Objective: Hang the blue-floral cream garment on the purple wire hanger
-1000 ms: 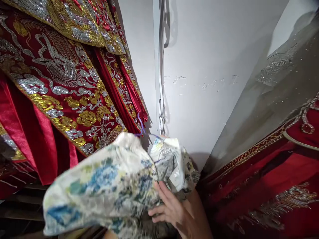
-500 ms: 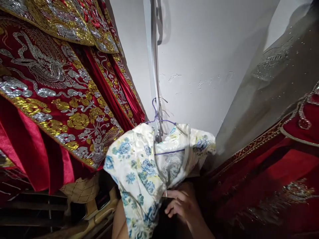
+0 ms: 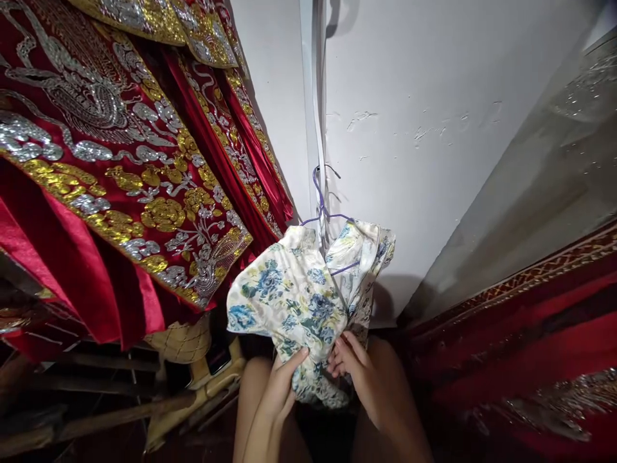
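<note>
A white blouse (image 3: 289, 289) with blue and yellow flowers hangs from a purple wire hanger (image 3: 322, 204) on a pale upright strip by the wall. Its two front edges cross low at the neckline. My left hand (image 3: 284, 376) grips the lower side of the blouse, thumb on top and the other fingers hidden behind the cloth. At the front opening, my right hand (image 3: 349, 360) has its fingers curled and pinched on the blouse's edge. The lower cloth is bunched between both hands, above my knees.
Red costumes with gold and silver sequin embroidery (image 3: 164, 212) hang at the left. Below them stand a bamboo chair (image 3: 212, 386) and a woven basket (image 3: 180, 341). More red fabric (image 3: 520, 321) hangs at the right by the white wall (image 3: 409, 83).
My left hand has come into sight, gripping the blouse's lower side. The blouse's front edges are drawn closer together, and its lower part is gathered up. The view has shifted a little.
</note>
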Demonstrator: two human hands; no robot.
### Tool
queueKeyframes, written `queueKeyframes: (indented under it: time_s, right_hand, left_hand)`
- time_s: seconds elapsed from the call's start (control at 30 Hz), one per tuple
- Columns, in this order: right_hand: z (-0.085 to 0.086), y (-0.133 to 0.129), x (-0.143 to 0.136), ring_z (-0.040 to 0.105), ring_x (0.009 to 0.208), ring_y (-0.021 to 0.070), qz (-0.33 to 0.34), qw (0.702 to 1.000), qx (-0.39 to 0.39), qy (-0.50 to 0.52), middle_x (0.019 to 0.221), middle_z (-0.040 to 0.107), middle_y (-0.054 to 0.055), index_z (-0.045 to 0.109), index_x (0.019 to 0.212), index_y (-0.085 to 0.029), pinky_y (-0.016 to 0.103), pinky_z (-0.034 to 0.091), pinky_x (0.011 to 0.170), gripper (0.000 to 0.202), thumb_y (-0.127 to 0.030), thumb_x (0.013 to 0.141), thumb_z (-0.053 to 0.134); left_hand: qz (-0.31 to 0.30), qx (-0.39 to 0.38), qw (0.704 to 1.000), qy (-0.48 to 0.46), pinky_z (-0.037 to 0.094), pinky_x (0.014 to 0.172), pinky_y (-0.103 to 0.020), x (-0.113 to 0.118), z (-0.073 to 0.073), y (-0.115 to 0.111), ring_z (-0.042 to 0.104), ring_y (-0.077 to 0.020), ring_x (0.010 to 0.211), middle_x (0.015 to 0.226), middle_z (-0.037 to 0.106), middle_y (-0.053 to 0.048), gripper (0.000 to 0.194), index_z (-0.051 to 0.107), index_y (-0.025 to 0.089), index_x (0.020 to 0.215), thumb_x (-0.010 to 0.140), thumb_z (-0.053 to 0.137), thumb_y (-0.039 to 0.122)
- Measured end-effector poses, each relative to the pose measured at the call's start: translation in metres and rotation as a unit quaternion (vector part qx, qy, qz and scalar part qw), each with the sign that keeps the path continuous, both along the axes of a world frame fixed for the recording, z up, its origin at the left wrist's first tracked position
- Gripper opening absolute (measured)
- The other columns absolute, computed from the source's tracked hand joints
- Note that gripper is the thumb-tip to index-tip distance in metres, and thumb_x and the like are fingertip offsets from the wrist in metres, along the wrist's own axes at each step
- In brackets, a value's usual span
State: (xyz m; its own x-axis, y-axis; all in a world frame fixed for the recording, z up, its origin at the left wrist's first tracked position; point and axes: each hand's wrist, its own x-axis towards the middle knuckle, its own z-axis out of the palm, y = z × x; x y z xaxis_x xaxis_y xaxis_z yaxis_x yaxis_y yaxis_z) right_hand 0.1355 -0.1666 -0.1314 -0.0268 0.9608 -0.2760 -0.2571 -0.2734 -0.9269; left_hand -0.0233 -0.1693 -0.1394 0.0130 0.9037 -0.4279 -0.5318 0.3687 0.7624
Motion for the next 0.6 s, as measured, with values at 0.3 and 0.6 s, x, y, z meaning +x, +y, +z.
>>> queueKeyframes:
  time_s: [0.3,0.6]
  right_hand:
    - [-0.0075,0.0021,-0.0059,0.047,0.051,0.0149,-0.018,0.998,0.066,-0.004,0.056,0.051,-0.002,0.059,0.073,-0.022,0.028,0.038,0.051,0.048,-0.069,0.077,0.069]
    - [-0.0052,-0.0014,-0.0059,0.043,0.050,0.0124,-0.008,0.998,0.055,0.015,0.053,0.049,-0.004,0.059,0.081,-0.021,0.025,0.032,0.049,0.036,-0.055,0.077,0.070]
  left_hand:
    - [0.052,-0.014,0.998,-0.045,0.057,0.097,-0.044,0.0050,0.0054,0.0029,0.070,-0.0363,0.113,0.112,0.076,-0.014,0.077,0.064,0.016,0.130,0.058,0.089,0.021]
    - [0.035,-0.007,0.999,-0.022,0.057,0.093,-0.044,0.0089,0.0104,-0.0012,0.069,-0.0377,0.111,0.104,0.076,-0.014,0.073,0.065,0.012,0.122,0.056,0.092,0.026]
